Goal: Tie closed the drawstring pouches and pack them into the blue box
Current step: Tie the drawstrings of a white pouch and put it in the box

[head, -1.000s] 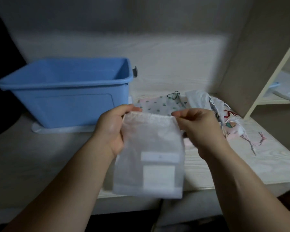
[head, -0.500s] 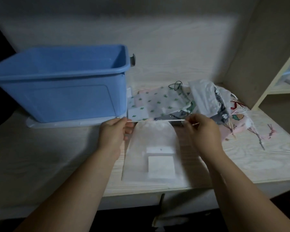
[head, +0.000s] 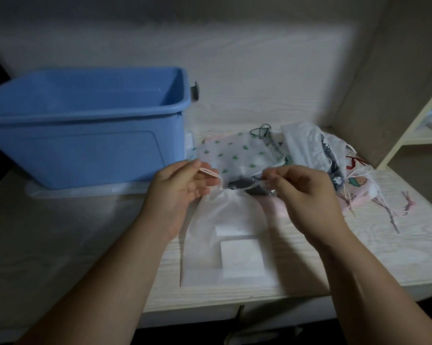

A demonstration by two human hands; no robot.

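Pale wood-grain desk [head: 60, 232] carries everything; the blue box [head: 85, 150] stands open-topped toward its back left corner; a heap of patterned pouches [head: 309, 155] lies toward the back right, its near end just beside the box; the white pouch [head: 224, 220] lies flat at the middle of the front edge, its neck gathered narrow; the left hand [head: 177, 192] pinches one drawstring loop [head: 210, 173] between thumb and forefinger, its other fingers loosely spread; the right hand [head: 307, 192], fingers curled, pinches the other cord [head: 253, 186]; both cords run to the neck.
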